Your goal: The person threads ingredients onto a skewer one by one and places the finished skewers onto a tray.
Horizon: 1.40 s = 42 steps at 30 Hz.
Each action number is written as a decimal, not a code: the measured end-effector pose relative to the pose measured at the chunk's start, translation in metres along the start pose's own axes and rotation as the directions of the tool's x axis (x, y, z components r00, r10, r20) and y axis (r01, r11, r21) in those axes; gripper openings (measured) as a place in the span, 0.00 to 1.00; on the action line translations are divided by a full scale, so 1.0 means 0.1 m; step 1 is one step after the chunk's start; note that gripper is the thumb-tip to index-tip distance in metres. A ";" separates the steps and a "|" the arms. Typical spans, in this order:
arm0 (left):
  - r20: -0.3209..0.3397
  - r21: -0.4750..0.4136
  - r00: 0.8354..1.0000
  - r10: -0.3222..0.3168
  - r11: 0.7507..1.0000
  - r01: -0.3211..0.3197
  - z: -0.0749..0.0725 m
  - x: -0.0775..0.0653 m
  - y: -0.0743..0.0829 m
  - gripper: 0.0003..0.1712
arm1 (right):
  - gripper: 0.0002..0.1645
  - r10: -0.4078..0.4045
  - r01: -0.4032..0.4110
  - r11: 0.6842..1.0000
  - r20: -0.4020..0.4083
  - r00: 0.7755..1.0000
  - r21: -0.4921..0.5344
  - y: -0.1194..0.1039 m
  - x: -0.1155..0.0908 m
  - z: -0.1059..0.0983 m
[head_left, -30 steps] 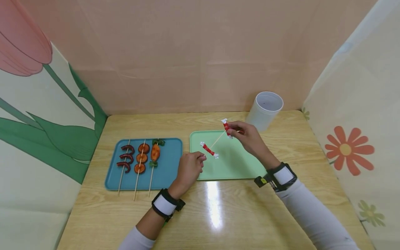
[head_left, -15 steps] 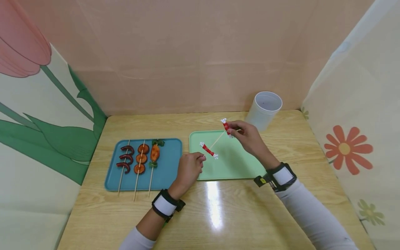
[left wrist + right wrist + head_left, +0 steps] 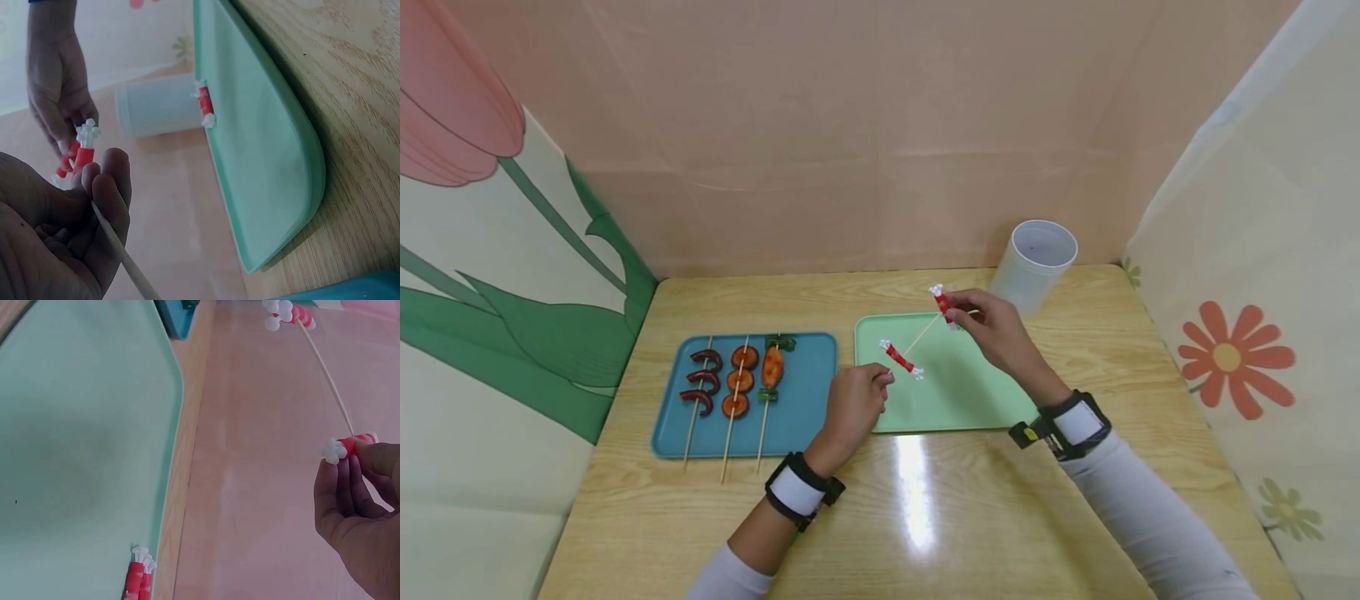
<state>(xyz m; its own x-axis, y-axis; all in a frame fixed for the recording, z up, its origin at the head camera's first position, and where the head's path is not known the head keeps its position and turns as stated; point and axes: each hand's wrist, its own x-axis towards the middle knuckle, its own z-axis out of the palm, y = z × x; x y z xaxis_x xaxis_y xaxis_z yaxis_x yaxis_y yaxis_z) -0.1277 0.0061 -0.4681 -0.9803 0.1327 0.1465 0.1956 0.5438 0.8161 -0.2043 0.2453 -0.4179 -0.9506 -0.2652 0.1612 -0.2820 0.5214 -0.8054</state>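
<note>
My left hand [image 3: 856, 406] pinches a thin wooden skewer [image 3: 923, 333] between thumb and fingers, and its lower end [image 3: 128, 259] sticks out below them in the left wrist view. Threaded crosswise on the stick, just above these fingers, is a red piece with white knobbed ends [image 3: 901, 358]. My right hand [image 3: 996, 333] grips a second such red piece [image 3: 345, 449] at the skewer's upper end, thumb on one side and fingertips on the other. Both hands hold the skewer slanted over the green tray [image 3: 940, 400].
A blue tray [image 3: 805, 400] at the left bears three filled skewers [image 3: 741, 379]. Behind the green tray stands a whitish cup [image 3: 1033, 271]. More red pieces [image 3: 139, 575] lie at the green tray's edge, hidden by the right hand in the head view. A wall rises behind the table.
</note>
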 end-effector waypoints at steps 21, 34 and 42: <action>-0.115 0.284 0.982 0.151 0.952 -0.113 0.00 0.00 0.04 0.06 | 0.19 -0.218 0.184 0.932 -0.077 0.973 -0.312 -0.31 -0.24 0.51; -0.133 0.287 0.982 0.131 0.954 -0.088 -0.04 0.01 -0.02 0.05 | 0.18 -0.139 0.126 0.964 -0.042 0.989 -0.233 -0.24 -0.22 0.64; -0.116 0.273 0.988 0.098 0.960 -0.063 -0.05 -0.03 -0.07 0.05 | 0.14 -0.152 0.040 0.902 -0.229 0.961 -0.430 0.60 0.02 0.23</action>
<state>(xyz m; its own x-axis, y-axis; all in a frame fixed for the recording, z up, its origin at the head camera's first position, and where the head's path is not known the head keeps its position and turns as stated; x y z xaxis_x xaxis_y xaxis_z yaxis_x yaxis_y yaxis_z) -0.1258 -0.0026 -0.4713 -0.9531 0.0886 0.2893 0.2575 0.7397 0.6218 -0.2202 0.2574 -0.4788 -0.9007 -0.1483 0.4084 -0.3482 0.8086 -0.4743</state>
